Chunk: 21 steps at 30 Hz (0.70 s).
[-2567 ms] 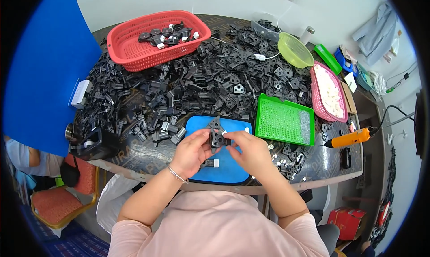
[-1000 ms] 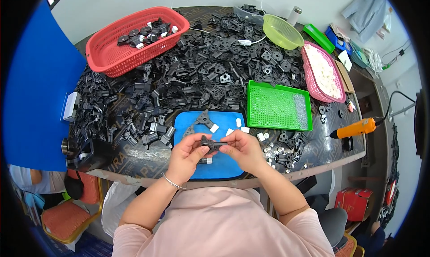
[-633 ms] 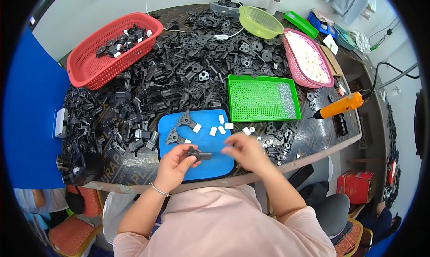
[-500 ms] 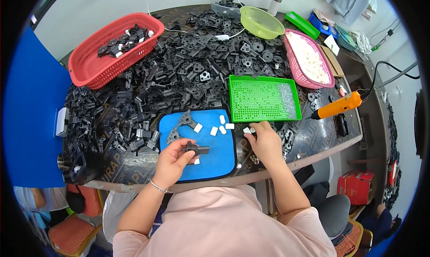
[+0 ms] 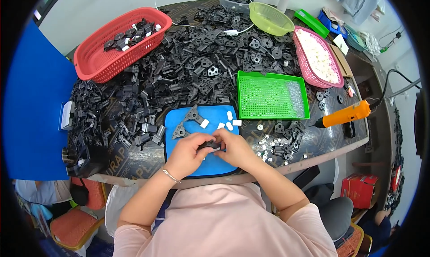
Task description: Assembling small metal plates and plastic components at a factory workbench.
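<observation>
Over the blue mat (image 5: pixel 177 118), my left hand (image 5: pixel 186 156) is closed round a black plastic part (image 5: pixel 209 146). My right hand (image 5: pixel 235 149) meets it from the right, thumb and fingers closed on the part's end. Fingers cover most of the part, and any small piece in the right fingertips is hidden. Beyond the hands, a three-armed black bracket (image 5: pixel 193 115) with a white cap on one arm lies on the mat, with another black bracket (image 5: pixel 180 131) next to it. Several loose white caps (image 5: pixel 230 115) lie by the mat's right edge.
A green perforated tray (image 5: pixel 273 116) holds small clear pieces. Small round metal pieces (image 5: pixel 265 147) are scattered right of the mat. An orange electric screwdriver (image 5: pixel 345 114) hangs at the right. Heaped black parts (image 5: pixel 192 60) lie behind, between a red basket (image 5: pixel 121 62) and a pink basket (image 5: pixel 309 60).
My right hand has moved left from beside the green tray to the black plastic part. My left hand still holds the part, now nearer the other hand. The whole view has shifted slightly.
</observation>
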{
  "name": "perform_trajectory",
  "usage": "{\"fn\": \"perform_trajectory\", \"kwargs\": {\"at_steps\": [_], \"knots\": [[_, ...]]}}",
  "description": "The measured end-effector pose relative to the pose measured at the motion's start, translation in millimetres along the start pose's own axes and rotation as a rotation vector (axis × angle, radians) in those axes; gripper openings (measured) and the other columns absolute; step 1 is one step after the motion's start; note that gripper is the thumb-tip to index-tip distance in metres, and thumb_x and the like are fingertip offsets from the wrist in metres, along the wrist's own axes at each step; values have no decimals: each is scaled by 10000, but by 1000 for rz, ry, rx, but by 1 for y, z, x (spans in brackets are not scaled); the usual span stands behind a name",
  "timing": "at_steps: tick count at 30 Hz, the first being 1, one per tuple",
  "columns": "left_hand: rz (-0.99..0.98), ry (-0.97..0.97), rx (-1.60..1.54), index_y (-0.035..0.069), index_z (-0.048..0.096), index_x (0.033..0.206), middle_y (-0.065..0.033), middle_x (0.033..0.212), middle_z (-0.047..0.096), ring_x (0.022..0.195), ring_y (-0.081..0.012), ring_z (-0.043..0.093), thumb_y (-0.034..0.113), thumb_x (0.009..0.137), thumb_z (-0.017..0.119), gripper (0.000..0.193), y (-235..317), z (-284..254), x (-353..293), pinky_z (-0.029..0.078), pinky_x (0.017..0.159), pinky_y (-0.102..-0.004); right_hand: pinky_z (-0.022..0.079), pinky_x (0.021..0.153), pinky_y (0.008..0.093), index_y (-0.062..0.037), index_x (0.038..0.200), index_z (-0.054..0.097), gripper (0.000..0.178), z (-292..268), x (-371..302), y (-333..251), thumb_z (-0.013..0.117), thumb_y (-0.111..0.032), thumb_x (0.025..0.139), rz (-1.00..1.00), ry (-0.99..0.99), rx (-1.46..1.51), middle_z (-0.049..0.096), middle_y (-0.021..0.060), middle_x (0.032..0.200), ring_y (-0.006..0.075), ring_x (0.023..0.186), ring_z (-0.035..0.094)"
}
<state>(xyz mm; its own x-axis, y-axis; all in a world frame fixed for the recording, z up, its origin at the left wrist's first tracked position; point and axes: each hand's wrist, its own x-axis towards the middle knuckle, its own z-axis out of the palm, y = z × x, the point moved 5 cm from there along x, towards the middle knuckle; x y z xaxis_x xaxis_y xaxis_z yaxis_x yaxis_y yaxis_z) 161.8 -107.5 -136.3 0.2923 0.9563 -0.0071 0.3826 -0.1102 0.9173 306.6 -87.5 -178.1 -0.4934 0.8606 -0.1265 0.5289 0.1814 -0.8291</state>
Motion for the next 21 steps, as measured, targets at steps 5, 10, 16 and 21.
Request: {"fn": "perform_trajectory", "kwargs": {"at_steps": [5,10,16,21], "knots": [[108,-75,285,40,621,1017,-127,936,639,806,-294,633,52,785,651,234,7,8,4,516,702,-361,507,706,384,-84,1059,512,419,1,-1,3,711,-63,691,67,-2,-11,668,88,909,283,820,637],[76,-129,579,42,597,1036,-133,893,630,775,-318,625,65,788,607,249,19,27,-1,508,663,-391,517,680,337,-65,1036,543,396,5,-1,9,722,-54,683,21,55,57,663,99,875,254,764,651],[109,-98,671,56,570,1029,-136,862,615,733,-313,617,67,769,571,261,23,45,-4,507,649,-410,519,675,349,-68,1011,555,319,2,-3,9,696,-71,725,-19,109,10,663,121,834,296,775,661],[16,-51,482,104,625,1036,-96,870,647,766,-284,607,160,799,637,244,5,19,6,480,681,-420,504,632,334,-79,1031,565,343,-5,-2,0,703,-62,717,146,-13,-47,653,100,820,234,676,626]]}}
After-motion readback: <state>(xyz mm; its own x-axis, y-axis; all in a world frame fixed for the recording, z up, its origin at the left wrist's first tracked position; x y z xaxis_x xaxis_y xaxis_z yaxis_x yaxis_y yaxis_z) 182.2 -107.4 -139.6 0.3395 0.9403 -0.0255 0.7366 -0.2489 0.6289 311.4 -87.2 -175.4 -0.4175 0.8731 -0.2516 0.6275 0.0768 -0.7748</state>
